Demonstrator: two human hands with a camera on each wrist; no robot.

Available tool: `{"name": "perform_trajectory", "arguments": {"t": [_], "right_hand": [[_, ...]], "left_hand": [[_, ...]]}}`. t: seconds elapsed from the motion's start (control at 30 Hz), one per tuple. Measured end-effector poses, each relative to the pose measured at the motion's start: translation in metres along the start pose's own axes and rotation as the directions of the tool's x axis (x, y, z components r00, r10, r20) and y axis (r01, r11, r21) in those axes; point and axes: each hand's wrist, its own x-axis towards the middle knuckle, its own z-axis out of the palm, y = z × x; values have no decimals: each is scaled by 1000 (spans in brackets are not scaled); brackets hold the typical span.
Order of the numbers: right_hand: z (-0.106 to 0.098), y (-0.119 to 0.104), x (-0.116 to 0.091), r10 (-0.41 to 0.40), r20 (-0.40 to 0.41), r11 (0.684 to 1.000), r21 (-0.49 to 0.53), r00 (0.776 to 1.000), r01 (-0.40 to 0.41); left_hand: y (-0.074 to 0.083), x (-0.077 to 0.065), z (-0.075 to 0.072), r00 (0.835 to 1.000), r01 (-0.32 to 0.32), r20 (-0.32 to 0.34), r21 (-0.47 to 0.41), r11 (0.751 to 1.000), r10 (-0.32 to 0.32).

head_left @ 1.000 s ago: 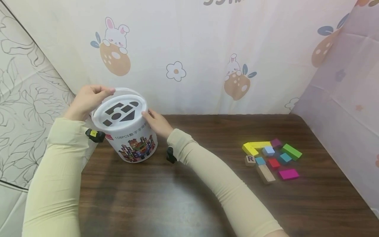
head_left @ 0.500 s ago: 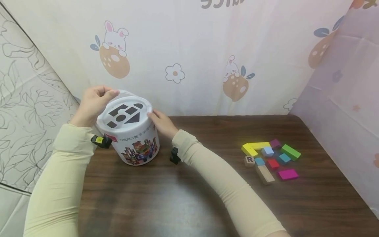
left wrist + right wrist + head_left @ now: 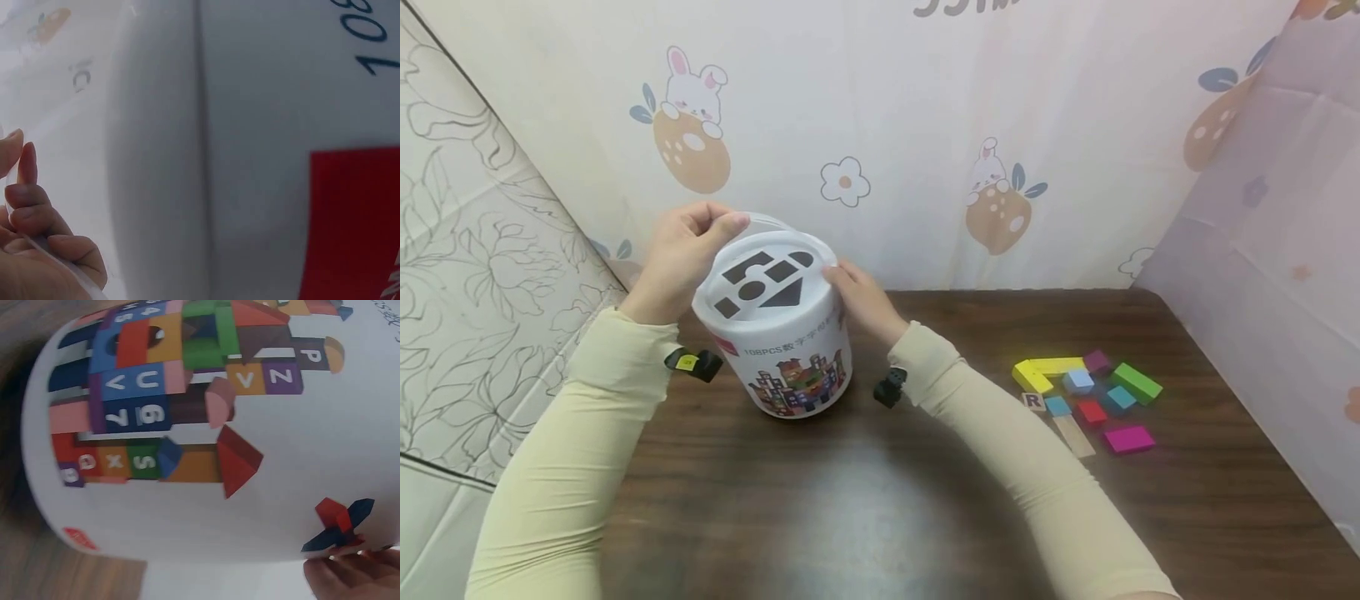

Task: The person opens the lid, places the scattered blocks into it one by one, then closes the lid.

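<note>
Head view shows the left hand (image 3: 673, 262) grasping the pale handle (image 3: 69, 269) of a white bucket (image 3: 778, 342), while the right hand (image 3: 868, 304) clasps its side, thumb at the rim. The bucket is at the left of the brown table (image 3: 850, 517), well apart from the coloured blocks (image 3: 1091, 412); whether its base touches, I cannot tell

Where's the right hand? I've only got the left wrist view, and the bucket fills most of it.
Observer: Right hand touches the bucket up near the lid, on the side opposite the left hand.
Operator: Any openings in the lid?
Observer: Yes, several dark cutouts of different shapes.
Operator: Anything else on the table?
Observer: Coloured blocks lie on the table, right of the bucket in the head view; one pale block bears an R.
</note>
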Motion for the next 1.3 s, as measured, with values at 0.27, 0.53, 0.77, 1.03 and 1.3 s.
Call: {"name": "perform_trajectory", "arguments": {"t": [0.27,0.53,0.77,1.03,1.3], "right_hand": [[-44,-6,-43,2,-38,999,-48,999,-4],[-76,6,-88,37,-64,999,20,997,-36],[-100,16,-123,83,-99,997,2,992,-83],[-112,24,-150,133,-118,991,40,984,-129],[-113,29,-166,188,-161,982,42,969,-184]], "left_hand": [[7,-8,33,986,-41,160,-53,998,49],[8,-23,70,955,-6,295,-74,997,27],[14,-38,98,927,-53,372,2,999,49],[17,-45,123,905,-71,422,26,997,53],[16,-52,132,879,-89,472,30,996,65]]}}
